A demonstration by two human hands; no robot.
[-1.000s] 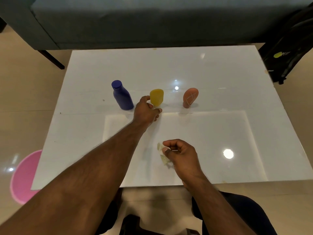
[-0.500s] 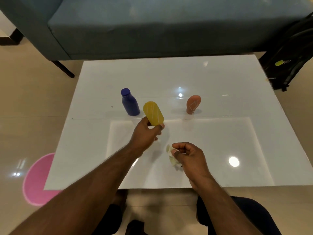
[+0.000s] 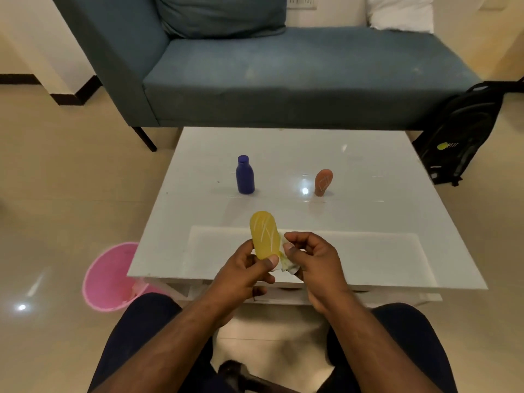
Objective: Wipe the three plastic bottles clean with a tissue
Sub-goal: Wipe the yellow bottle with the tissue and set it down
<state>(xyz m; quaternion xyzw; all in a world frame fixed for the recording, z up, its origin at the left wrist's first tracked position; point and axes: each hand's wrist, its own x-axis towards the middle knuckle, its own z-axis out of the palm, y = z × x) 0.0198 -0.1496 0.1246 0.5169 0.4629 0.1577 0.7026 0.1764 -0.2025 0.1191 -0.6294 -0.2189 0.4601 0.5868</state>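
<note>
My left hand (image 3: 243, 269) grips the lower end of a yellow bottle (image 3: 264, 234) and holds it upright above the table's near edge. My right hand (image 3: 314, 258) pinches a crumpled white tissue (image 3: 287, 265) against the bottle's right side. A blue bottle (image 3: 244, 175) with a cap stands upright on the white table (image 3: 368, 222), left of centre. An orange bottle (image 3: 323, 182) stands to its right, about level with it.
A pink bucket (image 3: 106, 279) stands on the floor left of the table's near corner. A blue-grey sofa (image 3: 283, 75) lies behind the table. A black backpack (image 3: 459, 131) leans at the far right. My knees are under the table's near edge.
My left hand has lifted the yellow bottle from between the other two and brought it toward me. My right hand has brought the tissue up against it. The camera has pulled back and tilted up.
</note>
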